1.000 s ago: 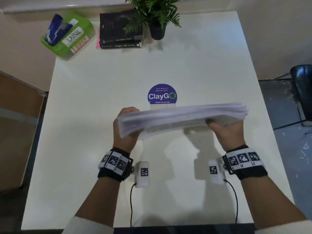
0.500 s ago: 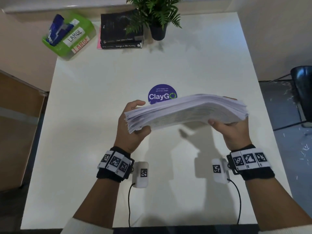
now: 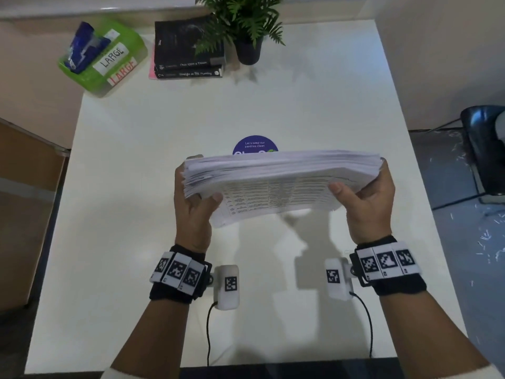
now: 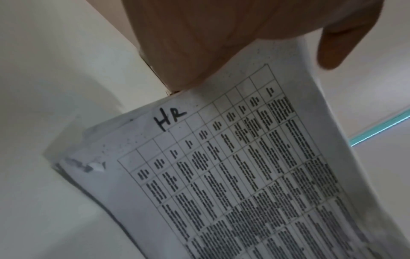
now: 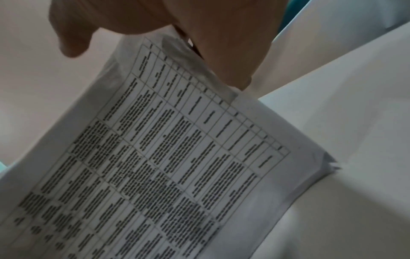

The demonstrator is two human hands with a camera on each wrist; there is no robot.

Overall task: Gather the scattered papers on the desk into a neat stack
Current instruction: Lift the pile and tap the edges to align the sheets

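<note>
A thick stack of papers (image 3: pixel 278 179) is held in the air above the white desk (image 3: pixel 136 160), tilted so that its printed face turns toward me. My left hand (image 3: pixel 195 198) grips its left end, thumb on the near face. At the right end my right hand (image 3: pixel 363 198) grips it the same way. The left wrist view shows the near sheet (image 4: pixel 233 166), a printed table with "HR" handwritten at one corner, and my left hand (image 4: pixel 221 35) at its edge. In the right wrist view the same sheet (image 5: pixel 166 157) runs under my right hand (image 5: pixel 177 35). The sheets' edges are slightly uneven.
A purple round sticker (image 3: pixel 255 145) lies on the desk just behind the stack. At the back stand a potted plant (image 3: pixel 243 28), two black books (image 3: pixel 188 50) and a green box labelled LARGE (image 3: pixel 103 56). A dark chair (image 3: pixel 483 149) stands off the right edge.
Both hands have raised the stack and tipped it up from nearly flat, so its printed face now turns toward me. It now hides the lower half of the sticker.
</note>
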